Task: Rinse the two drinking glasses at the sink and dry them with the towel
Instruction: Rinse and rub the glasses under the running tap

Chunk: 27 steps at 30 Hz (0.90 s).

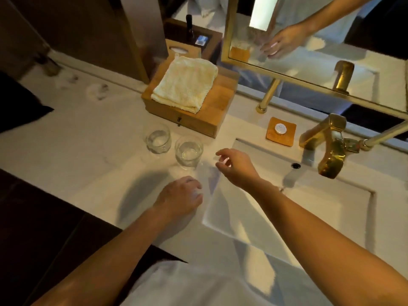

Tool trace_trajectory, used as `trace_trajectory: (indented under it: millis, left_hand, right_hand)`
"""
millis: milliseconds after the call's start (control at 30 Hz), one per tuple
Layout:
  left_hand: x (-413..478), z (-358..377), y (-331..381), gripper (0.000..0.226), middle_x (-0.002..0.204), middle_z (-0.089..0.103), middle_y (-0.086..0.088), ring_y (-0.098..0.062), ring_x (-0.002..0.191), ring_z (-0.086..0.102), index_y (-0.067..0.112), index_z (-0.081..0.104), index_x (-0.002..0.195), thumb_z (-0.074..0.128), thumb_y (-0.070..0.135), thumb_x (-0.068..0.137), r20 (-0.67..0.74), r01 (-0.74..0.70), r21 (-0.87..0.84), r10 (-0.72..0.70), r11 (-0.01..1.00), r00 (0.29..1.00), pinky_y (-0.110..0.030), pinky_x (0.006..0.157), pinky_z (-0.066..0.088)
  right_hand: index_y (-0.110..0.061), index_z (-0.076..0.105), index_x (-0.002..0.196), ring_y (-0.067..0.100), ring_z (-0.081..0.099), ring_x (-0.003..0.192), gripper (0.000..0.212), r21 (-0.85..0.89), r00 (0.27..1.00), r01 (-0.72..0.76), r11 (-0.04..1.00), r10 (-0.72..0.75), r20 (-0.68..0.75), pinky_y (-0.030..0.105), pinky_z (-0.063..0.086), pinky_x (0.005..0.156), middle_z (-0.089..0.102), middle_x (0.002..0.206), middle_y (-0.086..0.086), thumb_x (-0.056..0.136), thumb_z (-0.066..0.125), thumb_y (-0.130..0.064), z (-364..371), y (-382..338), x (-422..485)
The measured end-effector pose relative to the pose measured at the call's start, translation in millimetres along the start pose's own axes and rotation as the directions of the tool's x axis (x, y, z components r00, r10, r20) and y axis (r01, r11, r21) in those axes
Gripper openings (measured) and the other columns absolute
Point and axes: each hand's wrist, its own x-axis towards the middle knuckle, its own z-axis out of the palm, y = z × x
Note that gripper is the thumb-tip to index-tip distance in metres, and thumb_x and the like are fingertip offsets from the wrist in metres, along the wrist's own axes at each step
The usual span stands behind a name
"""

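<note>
Head view: near glass (189,152) and far glass (158,139) stand upright, mouths up.

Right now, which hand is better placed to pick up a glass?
Right. The right hand is open just beside the sink-side glass, fingers pointing at it; the left hand is farther back over the countertop.

R hand (234,167) hovers beside right glass (189,152), L hand (180,196) on counter (77,151).
</note>
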Motion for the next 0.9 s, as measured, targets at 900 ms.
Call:
trace_trajectory:
  millis: [900]
  left_hand:
    - [-26, 70, -57, 0.098, 0.165, -0.002, -0.023, -0.044, 0.151, -0.007, 0.014, 0.007, 0.159, 0.021, 0.074, 0.082, -0.202, 0.402, 0.320, -0.353, 0.858, 0.914, -0.060, 0.121, 0.002]
  right_hand:
    - [-0.022, 0.042, 0.139, 0.027, 0.051, 0.109, 0.086, -0.135, 0.992, 0.082, 0.987, -0.094, -0.085, 0.036, 0.052, 0.087, 0.046, 0.129, 0.008, 0.066, 0.086, -0.036, -3, 3, -9]
